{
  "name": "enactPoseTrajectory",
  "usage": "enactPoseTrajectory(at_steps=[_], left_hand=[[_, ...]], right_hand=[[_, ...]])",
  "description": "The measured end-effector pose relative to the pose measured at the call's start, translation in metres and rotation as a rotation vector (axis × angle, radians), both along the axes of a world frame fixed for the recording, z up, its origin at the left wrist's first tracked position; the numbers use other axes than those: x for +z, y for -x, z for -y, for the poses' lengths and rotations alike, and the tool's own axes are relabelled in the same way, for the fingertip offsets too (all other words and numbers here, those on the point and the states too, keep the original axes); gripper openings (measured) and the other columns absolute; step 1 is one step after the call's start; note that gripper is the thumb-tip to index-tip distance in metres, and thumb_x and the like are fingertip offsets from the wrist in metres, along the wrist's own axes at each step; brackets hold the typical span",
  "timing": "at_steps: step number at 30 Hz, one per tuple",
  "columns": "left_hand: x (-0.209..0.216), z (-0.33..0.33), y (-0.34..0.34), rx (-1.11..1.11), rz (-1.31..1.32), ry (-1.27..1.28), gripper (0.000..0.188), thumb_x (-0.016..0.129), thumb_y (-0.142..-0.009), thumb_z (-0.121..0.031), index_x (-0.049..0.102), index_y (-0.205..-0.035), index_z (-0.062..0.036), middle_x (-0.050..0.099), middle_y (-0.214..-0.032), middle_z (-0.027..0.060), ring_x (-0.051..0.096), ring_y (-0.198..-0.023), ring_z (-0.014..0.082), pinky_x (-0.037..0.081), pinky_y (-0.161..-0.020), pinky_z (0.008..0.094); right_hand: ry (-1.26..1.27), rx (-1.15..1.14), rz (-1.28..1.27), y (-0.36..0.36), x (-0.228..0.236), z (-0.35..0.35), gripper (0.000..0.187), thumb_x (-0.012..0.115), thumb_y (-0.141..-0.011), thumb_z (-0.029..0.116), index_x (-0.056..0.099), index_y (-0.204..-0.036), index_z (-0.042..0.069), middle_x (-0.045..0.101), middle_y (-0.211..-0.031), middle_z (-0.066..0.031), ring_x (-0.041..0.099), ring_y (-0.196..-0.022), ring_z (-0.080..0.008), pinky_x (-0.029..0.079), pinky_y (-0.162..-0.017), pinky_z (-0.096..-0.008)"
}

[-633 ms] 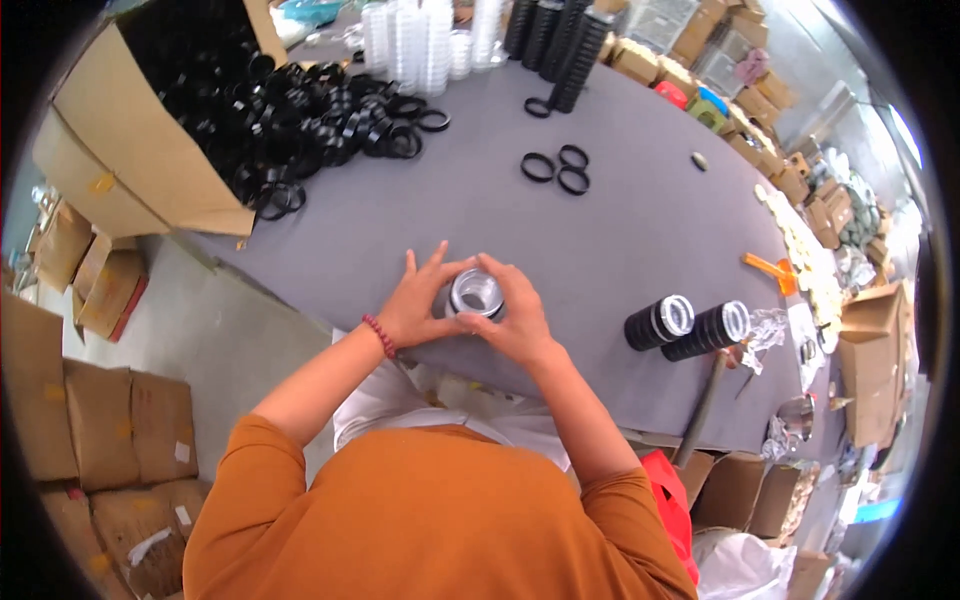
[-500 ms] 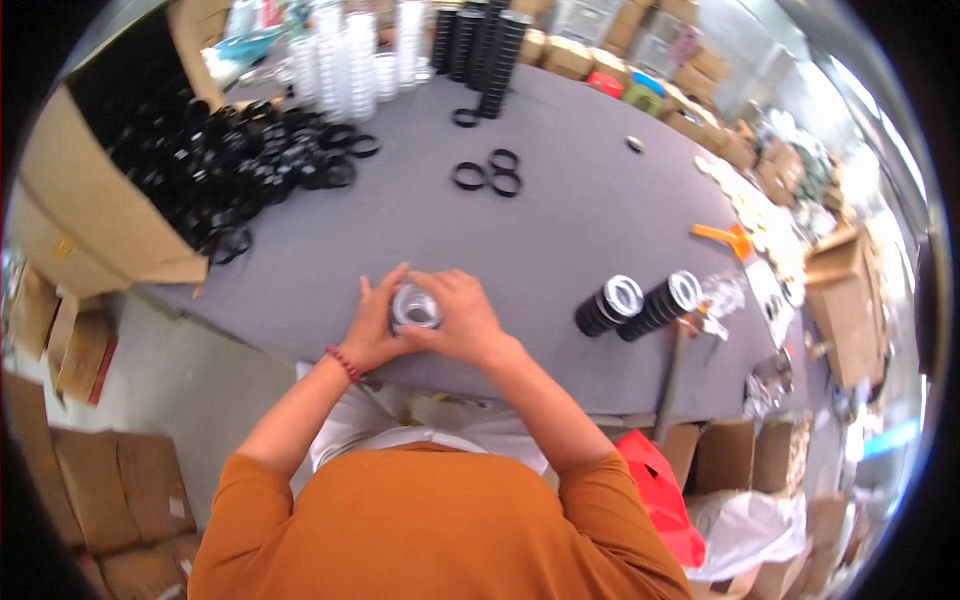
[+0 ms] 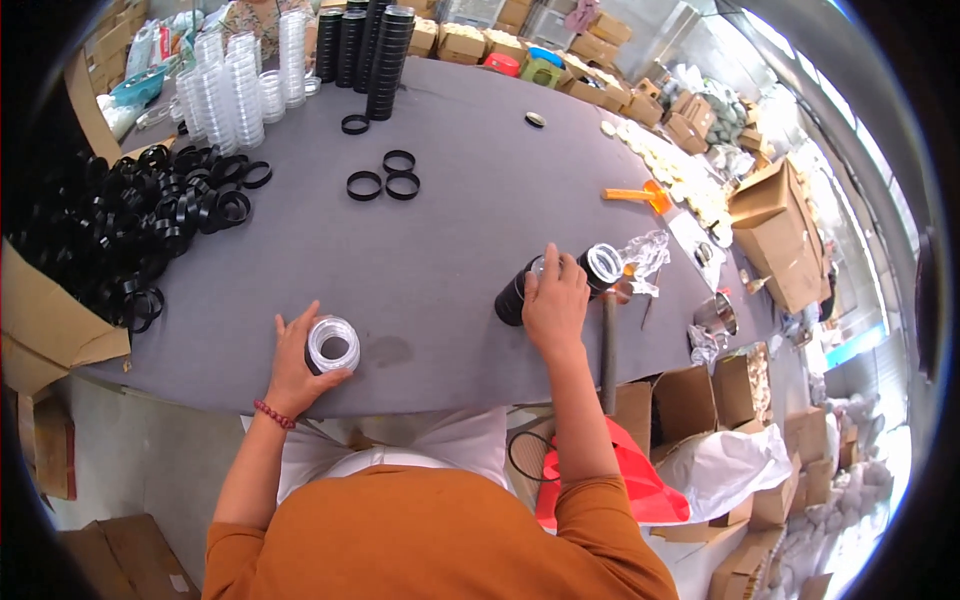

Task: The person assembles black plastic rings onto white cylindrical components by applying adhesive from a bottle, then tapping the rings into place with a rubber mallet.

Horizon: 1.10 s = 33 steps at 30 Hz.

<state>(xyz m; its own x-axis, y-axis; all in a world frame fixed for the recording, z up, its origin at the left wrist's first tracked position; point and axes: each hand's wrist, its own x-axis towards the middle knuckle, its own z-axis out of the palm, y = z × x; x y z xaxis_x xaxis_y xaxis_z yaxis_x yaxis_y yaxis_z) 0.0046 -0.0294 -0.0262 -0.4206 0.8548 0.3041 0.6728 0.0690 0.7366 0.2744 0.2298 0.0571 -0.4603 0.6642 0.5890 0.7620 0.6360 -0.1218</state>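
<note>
My left hand point(image 3: 295, 362) curls around a short stack of clear plastic rings point(image 3: 333, 345), open end up, near the front edge of the table. Thumb and fingers lie on either side of it. Over to the right, my right hand point(image 3: 557, 305) reaches onto the top of a black ring stack point(image 3: 511, 304) whose clear upper rim shows between the fingers. The fingers bend over that rim and hide part of it. Close beside stands a second black stack with a clear top point(image 3: 604, 264), partly behind my hand.
Loose black rings point(image 3: 170, 210) pile up at left by a cardboard box point(image 3: 60, 325). Clear ring stacks point(image 3: 240, 95) and tall black stacks point(image 3: 388, 65) stand at the back. Three black rings point(image 3: 364, 185) lie mid-table. A hammer point(image 3: 609, 350) and an orange-handled tool point(image 3: 630, 195) lie right.
Both hands were together around the clear ring stack. My right hand has left it and moved right onto a black stack; my left hand stays on the clear rings. The view has shifted right.
</note>
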Motion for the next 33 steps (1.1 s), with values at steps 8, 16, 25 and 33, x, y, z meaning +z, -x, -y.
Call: enactPoseTrajectory(at_steps=[8,16,25,33], left_hand=[[0.003,0.003,-0.003,-0.004,-0.088,-0.014,0.097,0.084,-0.066,-0.048,0.042,-0.142,-0.0081,0.059,-0.131,0.0077,0.049,-0.129,0.0297,0.013,-0.116,0.0648],[0.005,0.006,-0.005,-0.011,-0.089,-0.013,0.093,0.08,-0.071,-0.05,0.04,-0.143,-0.0075,0.058,-0.133,0.0056,0.048,-0.13,0.0303,0.015,-0.115,0.0656],[0.005,0.006,0.001,-0.051,-0.091,0.024,0.093,0.08,-0.072,-0.051,0.039,-0.143,-0.0075,0.057,-0.134,0.0052,0.047,-0.131,0.031,0.019,-0.113,0.067],[0.004,0.011,-0.007,-0.041,-0.086,0.003,0.094,0.08,-0.071,-0.052,0.038,-0.143,-0.0073,0.057,-0.135,0.0052,0.048,-0.13,0.0304,0.02,-0.112,0.067]], right_hand=[[0.09,0.002,0.212,-0.003,0.007,-0.013,0.048,0.058,-0.088,0.022,0.051,-0.129,-0.001,0.055,-0.125,-0.0211,0.051,-0.115,-0.0374,0.041,-0.097,-0.0476],[-0.21,-0.036,0.32,0.022,0.026,0.011,0.058,0.061,-0.088,0.025,0.046,-0.137,-0.002,0.052,-0.133,-0.0236,0.048,-0.124,-0.0387,0.035,-0.106,-0.0462],[0.523,0.105,0.041,0.243,-0.051,-0.072,0.106,0.08,-0.074,0.031,0.016,-0.15,-0.004,0.042,-0.146,-0.0227,0.038,-0.136,-0.0391,0.037,-0.111,-0.0431],[0.621,0.043,0.196,0.269,-0.046,-0.086,0.113,0.082,-0.068,0.035,0.017,-0.151,-0.003,0.049,-0.136,-0.0233,0.047,-0.127,-0.0361,0.043,-0.107,-0.0414]])
